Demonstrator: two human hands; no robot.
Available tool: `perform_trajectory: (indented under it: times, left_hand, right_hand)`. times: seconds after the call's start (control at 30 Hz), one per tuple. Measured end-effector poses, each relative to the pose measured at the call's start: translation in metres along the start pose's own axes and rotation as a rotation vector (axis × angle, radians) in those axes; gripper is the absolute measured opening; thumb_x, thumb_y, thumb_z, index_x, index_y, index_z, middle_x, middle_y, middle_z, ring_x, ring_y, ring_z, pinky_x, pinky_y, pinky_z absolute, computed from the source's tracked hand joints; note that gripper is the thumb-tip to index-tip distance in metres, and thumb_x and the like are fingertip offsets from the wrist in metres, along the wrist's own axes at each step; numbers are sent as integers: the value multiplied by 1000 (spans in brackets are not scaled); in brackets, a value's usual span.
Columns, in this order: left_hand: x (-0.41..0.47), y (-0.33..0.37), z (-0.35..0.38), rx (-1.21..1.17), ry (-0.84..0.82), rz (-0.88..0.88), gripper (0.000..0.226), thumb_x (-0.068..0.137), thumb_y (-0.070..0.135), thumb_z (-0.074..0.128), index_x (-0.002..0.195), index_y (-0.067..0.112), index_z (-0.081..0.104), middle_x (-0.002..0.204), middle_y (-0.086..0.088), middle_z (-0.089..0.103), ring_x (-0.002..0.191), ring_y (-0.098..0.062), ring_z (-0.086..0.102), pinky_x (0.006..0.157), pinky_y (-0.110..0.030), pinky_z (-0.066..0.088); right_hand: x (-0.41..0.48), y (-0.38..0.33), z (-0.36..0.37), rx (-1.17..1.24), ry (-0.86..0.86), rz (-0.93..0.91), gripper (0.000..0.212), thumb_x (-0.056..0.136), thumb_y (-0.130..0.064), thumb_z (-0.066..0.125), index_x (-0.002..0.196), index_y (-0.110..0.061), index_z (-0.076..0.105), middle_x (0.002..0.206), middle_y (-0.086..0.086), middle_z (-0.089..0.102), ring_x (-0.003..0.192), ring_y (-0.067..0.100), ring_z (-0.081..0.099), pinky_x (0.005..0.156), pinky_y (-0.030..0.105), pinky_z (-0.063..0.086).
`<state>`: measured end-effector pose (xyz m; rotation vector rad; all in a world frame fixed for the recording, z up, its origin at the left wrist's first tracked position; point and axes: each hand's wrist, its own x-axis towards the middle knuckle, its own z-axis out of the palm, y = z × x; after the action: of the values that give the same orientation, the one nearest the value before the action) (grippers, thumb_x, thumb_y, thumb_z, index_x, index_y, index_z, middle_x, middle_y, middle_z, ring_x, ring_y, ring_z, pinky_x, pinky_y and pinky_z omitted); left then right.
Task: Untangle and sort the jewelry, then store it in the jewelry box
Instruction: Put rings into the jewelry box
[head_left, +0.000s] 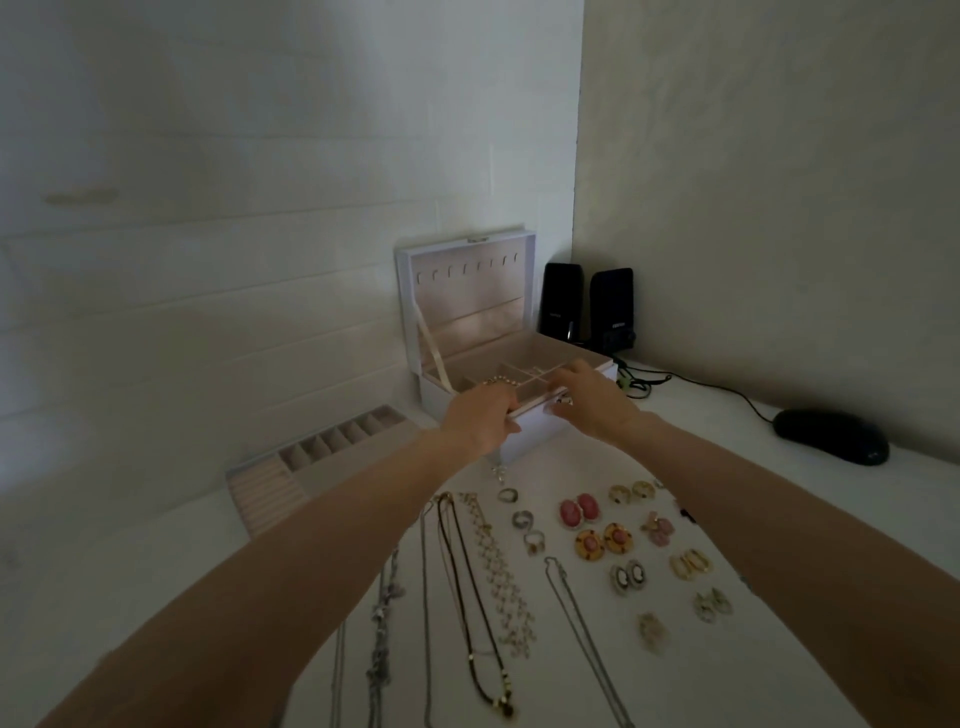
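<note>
The white jewelry box stands open against the back wall, its lid upright with a row of hooks. My left hand curls over the box's front rim, thumb underneath. A bit of gold chain shows at its fingertips inside the box. My right hand rests on the front rim and dividers with fingers stretched out, thumb by the clasp. On the table in front lie several necklaces in straight lines, three rings and several pairs of earrings.
The box's removable tray, with ring rolls and small slots, lies to the left of the box. Two black speakers stand in the corner behind it. A black mouse and its cable lie at the right by the wall.
</note>
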<state>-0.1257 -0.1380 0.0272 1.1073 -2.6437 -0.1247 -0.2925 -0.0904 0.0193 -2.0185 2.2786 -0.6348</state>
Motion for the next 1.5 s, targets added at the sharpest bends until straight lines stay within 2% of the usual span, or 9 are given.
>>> perform_trajectory:
  times: [0.13,0.23,0.57,0.73,0.93,1.07,1.23,1.3,1.5]
  left_hand:
    - [-4,0,1,-52,20,34,17,92,8,57,108,2,59,103,-10,63,92,-17,58,64,-14,27]
    - [-5,0,3,-87,30,38,16,92,6,56,107,2,59,98,-10,61,82,-11,51,64,-12,26]
    - [-2,-5,3,-46,45,66,15,91,9,58,104,1,60,102,-12,64,95,-22,58,69,-21,32]
    - [-4,-11,1,-30,15,94,14,91,11,58,102,1,58,97,-13,64,90,-25,59,69,-25,37]
    - [-12,-15,-4,-67,3,133,13,91,7,58,102,0,56,90,-10,57,80,-17,50,70,-23,34]
    - [-19,-23,-6,-113,8,192,5,90,5,59,89,4,55,78,-3,50,72,-15,47,66,-24,32]
    - [-19,-31,-4,-180,62,198,1,87,-4,59,86,-4,58,73,-6,50,70,-15,46,65,-28,36]
    - [-18,-34,-3,-206,69,184,2,85,-8,58,86,-6,59,73,-8,51,70,-16,48,71,-32,43]
    - [-17,-34,-3,-193,28,142,14,87,-6,55,80,6,53,74,-7,50,71,-16,48,67,-23,36]
  right_hand:
    - [2,-2,2,-21,16,8,37,88,-22,65,120,-5,56,124,16,46,104,33,55,87,37,43]
    - [2,-2,2,-30,31,1,35,88,-22,65,117,-5,57,122,16,47,102,34,56,86,37,43]
    - [1,1,4,-44,71,-57,30,87,-22,66,110,-4,59,114,16,50,96,34,56,81,36,44]
    - [1,-1,6,-81,104,-64,25,89,-21,64,108,-6,59,110,15,49,94,32,56,77,36,42]
    - [-5,-5,3,-70,99,-78,30,86,-28,67,107,-8,60,108,12,49,93,29,54,74,30,37]
    - [-12,-8,3,-77,113,-87,30,85,-33,67,104,-10,61,106,11,50,92,28,55,74,30,38]
    - [-26,-13,0,-83,144,-70,33,86,-37,66,105,-10,62,105,11,50,91,29,55,72,30,39]
    - [-29,-14,-1,-60,150,-45,31,87,-36,65,105,-10,62,106,12,50,93,29,55,74,30,39]
    - [-33,-15,-1,47,116,-13,26,87,-24,67,107,-8,63,103,11,45,99,33,54,85,34,43]
